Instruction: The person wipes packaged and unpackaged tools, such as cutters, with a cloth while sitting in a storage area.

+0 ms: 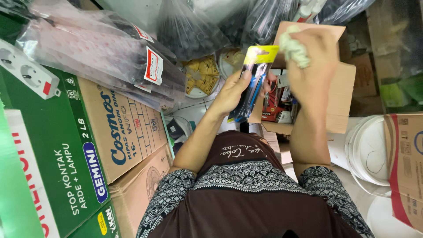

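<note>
My left hand (231, 94) grips a flat blister pack (254, 79) with a yellow card top and blue and dark tools inside, held upright over an open cardboard box (339, 99). My right hand (315, 61) is closed on a crumpled pale cloth (292, 47) and rests against the pack's upper right side. Inside the box lie several small red and white packages (276, 105), partly hidden by my hands.
Green cartons (53, 150) and a brown carton (123, 128) stack at the left, with clear bags of long items (101, 57) on top. Dark plastic bags (194, 31) hang at the back. White buckets (370, 150) and another carton (407, 163) stand at the right.
</note>
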